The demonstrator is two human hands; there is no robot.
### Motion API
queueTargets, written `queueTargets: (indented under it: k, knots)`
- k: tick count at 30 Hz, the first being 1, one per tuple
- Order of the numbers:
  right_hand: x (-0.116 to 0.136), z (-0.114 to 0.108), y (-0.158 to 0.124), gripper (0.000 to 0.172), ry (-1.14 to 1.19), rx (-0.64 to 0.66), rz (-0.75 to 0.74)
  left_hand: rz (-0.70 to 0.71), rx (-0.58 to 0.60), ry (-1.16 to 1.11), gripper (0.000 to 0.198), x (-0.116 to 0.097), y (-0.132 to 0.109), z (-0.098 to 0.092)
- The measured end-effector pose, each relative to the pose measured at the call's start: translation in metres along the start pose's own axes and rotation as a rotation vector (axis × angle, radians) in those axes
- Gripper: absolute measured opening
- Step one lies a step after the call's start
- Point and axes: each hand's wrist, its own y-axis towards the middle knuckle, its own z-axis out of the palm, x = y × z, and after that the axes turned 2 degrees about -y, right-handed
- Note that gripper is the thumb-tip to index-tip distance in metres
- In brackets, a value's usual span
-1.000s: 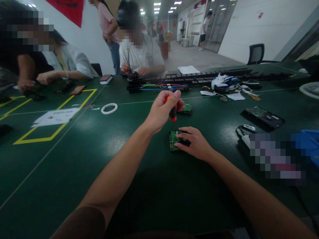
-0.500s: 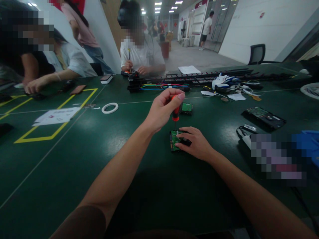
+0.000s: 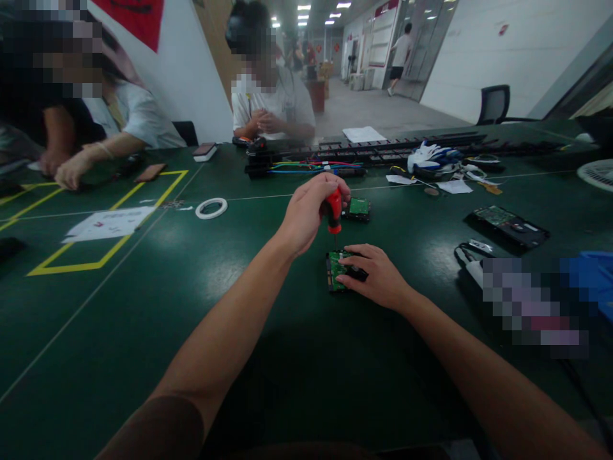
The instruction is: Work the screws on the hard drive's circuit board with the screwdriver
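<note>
My left hand is closed around the red and black handle of a screwdriver. The screwdriver stands nearly upright, its thin shaft reaching down to the far edge of a small hard drive with a green circuit board. From the right, my right hand grips this drive against the table, fingers across its board and covering its right part. Just beyond the screwdriver lies a second small hard drive, board side up, partly behind my left fingers.
A larger hard drive lies to the right, near a blue object. Gloves, wires and long black strips line the back. A white ring and paper lie left. Co-workers sit across and at left.
My left fingers have shifted from the top of the screwdriver handle to wrap around its side. My right hand and the drive have stayed put. The co-worker opposite has brought both hands together.
</note>
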Motion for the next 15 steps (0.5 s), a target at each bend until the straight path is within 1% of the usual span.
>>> queueTargets:
  k: [2, 4, 7, 11, 13, 15]
  knots:
    - [0.0002, -0.0008, -0.0002, 0.036, 0.003, 0.004, 0.0, 0.033, -0.017, 0.051, 0.02, -0.0001, 0.001, -0.0018]
    - [0.0003, -0.0014, -0.0004, 0.036, 0.002, 0.008, 0.004, 0.045, -0.011, 0.063, 0.019, -0.0012, 0.0009, -0.0024]
    - [0.0001, -0.0013, -0.0006, 0.036, -0.001, 0.009, 0.003, 0.011, 0.012, 0.007, 0.018, -0.0043, -0.001, -0.0003]
    - [0.0003, -0.0007, -0.0003, 0.035, 0.003, -0.002, -0.002, -0.027, 0.047, -0.125, 0.013, -0.0054, -0.0028, 0.0036]
    - [0.0008, -0.0008, -0.0002, 0.035, 0.009, -0.003, -0.002, -0.032, 0.051, -0.155, 0.015, -0.0044, -0.0028, 0.0046]
    - [0.0014, -0.001, -0.0001, 0.034, 0.02, -0.008, -0.002, -0.042, 0.031, -0.139, 0.019, -0.0034, -0.0029, 0.0051]
